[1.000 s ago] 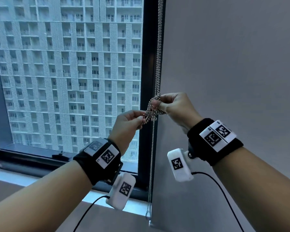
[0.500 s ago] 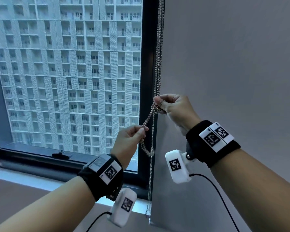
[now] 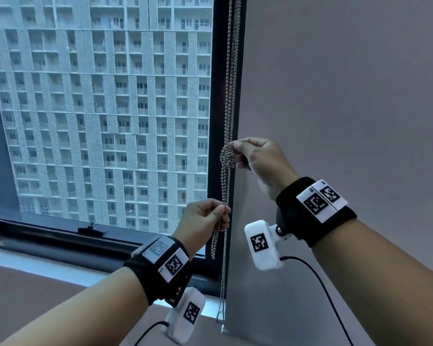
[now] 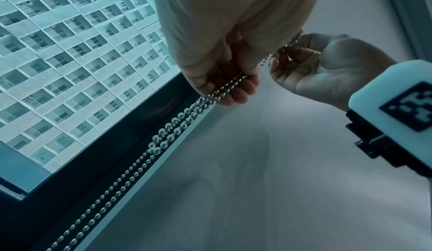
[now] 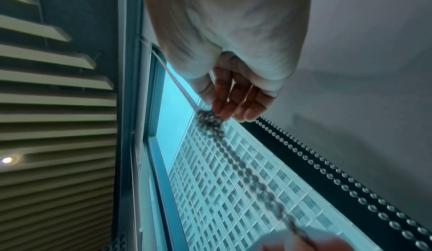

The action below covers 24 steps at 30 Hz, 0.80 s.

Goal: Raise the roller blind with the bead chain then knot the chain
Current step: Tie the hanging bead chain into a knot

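Head view: bead chain (image 3: 229, 101) hangs vertical along the dark window frame (image 3: 218, 71), long axis top to bottom, its top cut off by the frame edge. Knot (image 3: 226, 158) is bunched partway down; how the strands cross inside it is hard to make out. Right hand (image 3: 259, 159) pinches the chain at the knot with fingertips. Left hand (image 3: 201, 223) is lower, fingers curled round the strands below the knot; a short loop dangles under it. The roller blind is not in view here. Grey wall (image 3: 348, 96) to the right.

Left wrist view: left hand (image 4: 224, 51) fills the top, fingers curled over the chain (image 4: 163, 136), which runs diagonally to the lower left beside the frame. Right hand (image 4: 327, 66) behind, its fingertips on the chain; the knot is hidden.

Right wrist view: right hand (image 5: 233, 92) pinches the knot (image 5: 207, 119) with thumb and fingers pressed together. Strands below are blurred, running to the lower right. Another chain run (image 5: 339, 179) lies along the dark frame.
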{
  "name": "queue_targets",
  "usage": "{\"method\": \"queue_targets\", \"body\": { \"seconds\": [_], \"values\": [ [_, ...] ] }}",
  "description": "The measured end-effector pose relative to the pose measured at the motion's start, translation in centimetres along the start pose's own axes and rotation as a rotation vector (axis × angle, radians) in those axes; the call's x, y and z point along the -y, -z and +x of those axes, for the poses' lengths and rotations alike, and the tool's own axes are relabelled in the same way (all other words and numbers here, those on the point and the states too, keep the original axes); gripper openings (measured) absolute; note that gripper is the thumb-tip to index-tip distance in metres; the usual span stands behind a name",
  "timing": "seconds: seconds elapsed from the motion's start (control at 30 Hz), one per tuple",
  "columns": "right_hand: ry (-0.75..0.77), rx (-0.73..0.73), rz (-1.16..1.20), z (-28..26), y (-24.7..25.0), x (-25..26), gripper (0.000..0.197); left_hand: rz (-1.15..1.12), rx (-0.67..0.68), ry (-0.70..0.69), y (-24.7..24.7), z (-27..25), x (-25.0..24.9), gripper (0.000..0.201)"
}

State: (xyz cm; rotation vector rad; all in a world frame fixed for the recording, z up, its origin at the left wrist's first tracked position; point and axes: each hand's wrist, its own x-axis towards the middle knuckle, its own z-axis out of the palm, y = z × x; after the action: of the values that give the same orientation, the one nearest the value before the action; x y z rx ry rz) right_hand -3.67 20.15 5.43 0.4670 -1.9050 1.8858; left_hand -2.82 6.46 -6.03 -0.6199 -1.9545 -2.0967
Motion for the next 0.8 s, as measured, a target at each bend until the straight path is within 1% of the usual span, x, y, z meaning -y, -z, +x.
{"method": "queue_targets", "body": {
  "seconds": [0.1,0.23,0.33,0.43,0.5,0.57,0.7,0.8],
  "values": [
    [0.018,0.045,-0.048,-0.5,-0.2,0.0,0.02,0.007,-0.004,0.0,-0.2,-0.2,0.4,0.017],
    [0.075,0.105,-0.115,-1.4,-0.6,-0.4,0.017,0.036,-0.044,-0.008,-0.5,0.1,0.6,0.019],
    [0.109,0.066,-0.101,-1.5,-0.9,-0.9,0.019,0.071,-0.066,-0.015,-0.7,0.5,1.2,0.022],
    [0.117,0.016,-0.109,-1.2,-1.1,-1.4,0.031,0.127,-0.065,-0.039,-0.7,0.9,1.7,0.024],
    [0.137,0.004,-0.11,-1.0,-1.1,-1.8,0.033,0.154,-0.062,-0.043,-0.8,1.2,1.8,0.024],
    [0.145,-0.002,-0.108,-0.9,-1.1,-2.2,0.031,0.157,-0.065,-0.038,-0.9,1.5,1.9,0.023],
    [0.124,0.004,-0.113,-0.7,-1.0,-3.7,0.008,0.147,-0.09,-0.033,-1.1,2.4,2.4,0.02],
    [0.1,-0.055,-0.163,-0.3,-1.0,-5.3,0.017,0.135,-0.102,-0.029,-0.9,3.4,3.0,0.014]
  ]
}}
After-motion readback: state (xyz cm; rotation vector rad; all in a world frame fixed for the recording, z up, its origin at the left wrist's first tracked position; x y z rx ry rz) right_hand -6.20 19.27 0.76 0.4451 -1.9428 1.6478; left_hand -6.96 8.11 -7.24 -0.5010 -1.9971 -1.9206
